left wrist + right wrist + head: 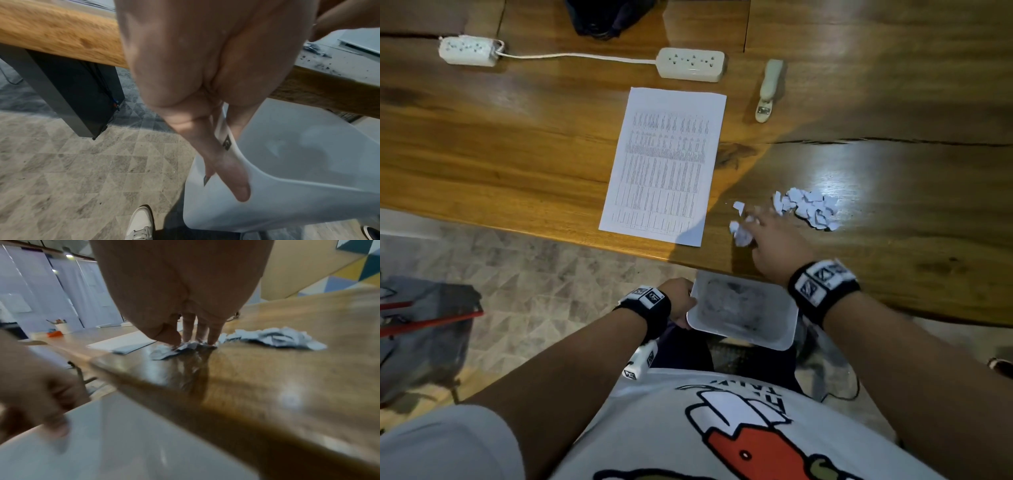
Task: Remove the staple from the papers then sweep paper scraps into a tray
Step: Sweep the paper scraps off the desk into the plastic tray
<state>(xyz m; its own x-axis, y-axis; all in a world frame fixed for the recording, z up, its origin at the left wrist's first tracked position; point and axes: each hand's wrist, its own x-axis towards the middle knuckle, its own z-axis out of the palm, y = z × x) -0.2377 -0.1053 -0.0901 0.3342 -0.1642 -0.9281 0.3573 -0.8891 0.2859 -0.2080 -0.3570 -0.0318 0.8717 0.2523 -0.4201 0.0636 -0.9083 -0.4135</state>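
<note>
Scraps (741, 230) sit under my right hand's (779, 240) straight fingers, my left hand (681, 301) gripping the tray (787, 337) at the table (517, 154) edge.

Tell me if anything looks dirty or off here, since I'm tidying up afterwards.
The white tray, held by the left hand below the table's edge, has dark sooty smudges across its floor. The paper scraps lie strewn loose beside the right hand. Nothing else stands out.
</note>
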